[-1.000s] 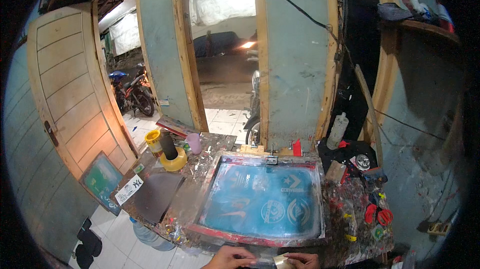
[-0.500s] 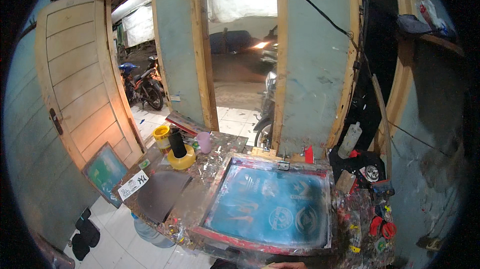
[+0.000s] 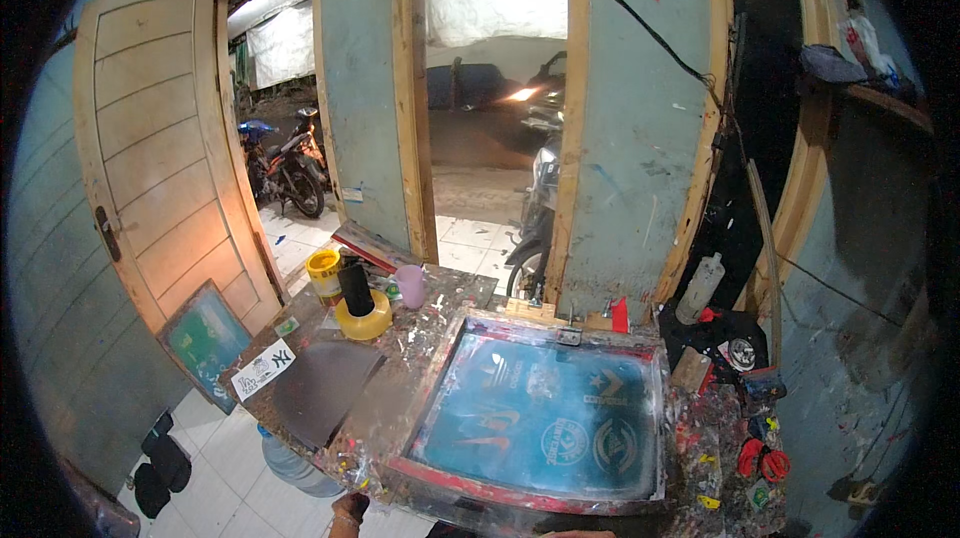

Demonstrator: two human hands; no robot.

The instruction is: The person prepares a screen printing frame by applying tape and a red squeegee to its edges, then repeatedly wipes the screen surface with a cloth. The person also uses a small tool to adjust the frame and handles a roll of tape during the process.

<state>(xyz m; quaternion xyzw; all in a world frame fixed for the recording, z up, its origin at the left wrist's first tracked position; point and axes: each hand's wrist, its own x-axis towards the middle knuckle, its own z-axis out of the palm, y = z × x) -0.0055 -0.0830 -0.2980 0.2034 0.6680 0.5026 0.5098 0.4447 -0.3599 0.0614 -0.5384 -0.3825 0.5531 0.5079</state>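
A screen-printing frame [image 3: 425, 483] with red-smeared edges lies flat on the worktable, its blue mesh [image 3: 540, 413] carrying several pale stencil designs. My left hand [image 3: 350, 507] is at the lower edge of the view, just below the table's front left edge. It looks small and dark there, and its fingers cannot be made out. Only a sliver of my right hand [image 3: 582, 534] shows at the bottom, in front of the frame's near side; its fingers are hidden. A dark, thin sheet [image 3: 325, 393] lies left of the frame, beside a white printed paper [image 3: 263, 370].
Behind the sheet stand a yellow tape roll [image 3: 363, 316], a black cylinder [image 3: 354, 287], a yellow tub [image 3: 324, 276] and a pink cup [image 3: 409, 286]. Red-handled scissors [image 3: 763, 460] lie at the right, below a cloudy bottle [image 3: 700, 288]. A water jug [image 3: 295, 463] stands under the table's left side.
My left hand has come into view at the table's front left edge. My right hand has sunk slightly toward the lower rim. The view has shifted slightly; the printing frame stays put.
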